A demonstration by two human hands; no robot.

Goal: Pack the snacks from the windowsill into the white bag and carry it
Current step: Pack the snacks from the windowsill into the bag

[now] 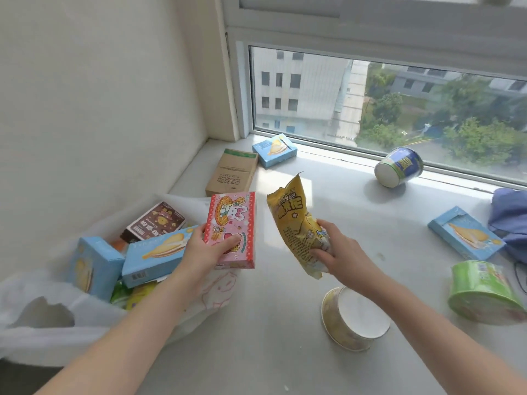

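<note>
White bag [42, 332], thin translucent plastic w/ cut-out handle, slumps open at left end of windowsill [356, 223], holding blue boxes [151, 255] & brown box [155, 223]. L hand [209, 249] grips pink bunny-print box [236, 223] at bag's rim; R hand [339, 249] grips crinkled yellow packet [293, 220] above sill.

One head cam, wide-angle, pitched forward and down over the windowsill [256, 352]. Close range. The window [370, 104] fills the upper right.
</note>
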